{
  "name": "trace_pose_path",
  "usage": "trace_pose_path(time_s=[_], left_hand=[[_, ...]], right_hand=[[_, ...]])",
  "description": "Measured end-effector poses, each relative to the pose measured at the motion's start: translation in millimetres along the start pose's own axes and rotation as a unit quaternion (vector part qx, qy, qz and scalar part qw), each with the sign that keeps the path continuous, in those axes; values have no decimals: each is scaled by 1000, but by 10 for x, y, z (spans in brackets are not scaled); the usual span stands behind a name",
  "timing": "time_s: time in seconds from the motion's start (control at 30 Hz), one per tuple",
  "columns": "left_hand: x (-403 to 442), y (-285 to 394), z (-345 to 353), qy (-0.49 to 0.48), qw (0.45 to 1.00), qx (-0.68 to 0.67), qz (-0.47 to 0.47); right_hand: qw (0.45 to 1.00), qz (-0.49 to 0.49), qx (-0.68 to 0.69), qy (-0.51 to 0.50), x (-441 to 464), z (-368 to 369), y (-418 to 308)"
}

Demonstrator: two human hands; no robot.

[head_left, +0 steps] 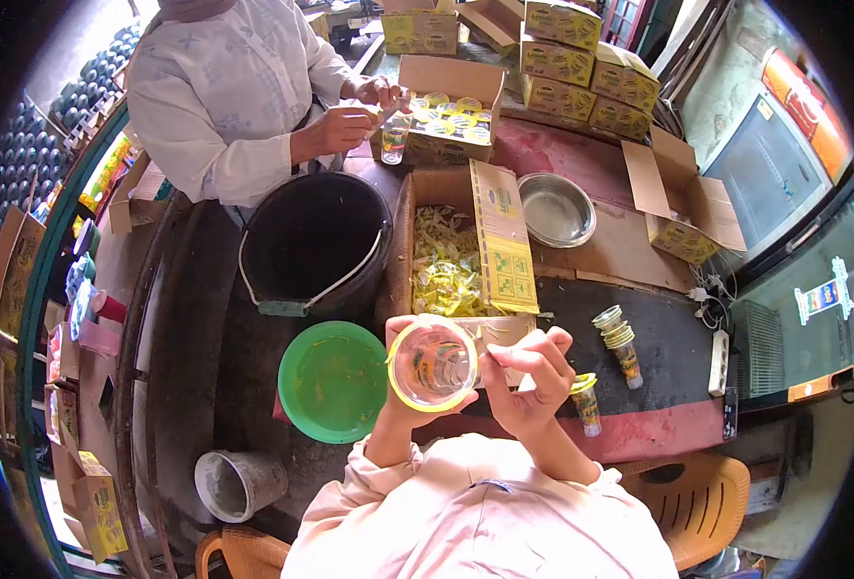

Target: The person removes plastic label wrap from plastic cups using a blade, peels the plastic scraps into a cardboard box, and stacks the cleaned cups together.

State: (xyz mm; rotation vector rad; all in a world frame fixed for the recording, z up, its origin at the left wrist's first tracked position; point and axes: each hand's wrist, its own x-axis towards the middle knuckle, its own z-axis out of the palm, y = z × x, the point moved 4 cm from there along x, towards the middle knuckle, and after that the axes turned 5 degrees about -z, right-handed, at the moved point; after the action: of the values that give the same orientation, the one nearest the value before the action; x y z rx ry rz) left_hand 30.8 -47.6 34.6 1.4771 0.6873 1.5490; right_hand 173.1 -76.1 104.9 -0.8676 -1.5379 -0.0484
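Observation:
My left hand (397,412) is wrapped around a clear plastic cup (434,364) with a yellow rim. The cup's mouth faces up toward me, and printed marks show through its wall. Beside the rim on the right, my right hand (528,378) pinches thumb and forefinger together; whatever lies between the tips is too small to make out. Just beyond the cup stands a carton (400,253) with yellow and clear plastic scraps (448,277) in it. To my right lie a stack of printed cups (624,352) and a shorter stack with yellow rims (587,409).
A green basin (296,386), a black bucket (253,232) and a grey pail (270,482) are on the left. A metal bowl (581,236) sits beyond the carton. Across the table a co-worker (224,96) handles a cup (394,140) by a box of yellow-lidded cups (451,121).

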Motion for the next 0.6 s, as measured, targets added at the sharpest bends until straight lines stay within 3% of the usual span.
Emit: trace_pose_path(time_s=[0.03, 0.13, 0.23, 0.47, 0.6], left_hand=[[6, 18, -3, -7, 999, 51, 16], [84, 104, 88, -27, 999, -36, 13], [154, 173, 54, -52, 995, 51, 65], [59, 86, 45, -33, 995, -41, -86], [44, 59, 63, -38, 989, -63, -126]], right_hand=[[1000, 1, -2, -4, 4, 1, 3], [1000, 2, -5, -14, 21, -3, 19], [1000, 6, -6, -16, 31, -7, 41], [999, 28, 1, -17, 8, -7, 60], [999, 27, -16, -15, -2, -5, 55]])
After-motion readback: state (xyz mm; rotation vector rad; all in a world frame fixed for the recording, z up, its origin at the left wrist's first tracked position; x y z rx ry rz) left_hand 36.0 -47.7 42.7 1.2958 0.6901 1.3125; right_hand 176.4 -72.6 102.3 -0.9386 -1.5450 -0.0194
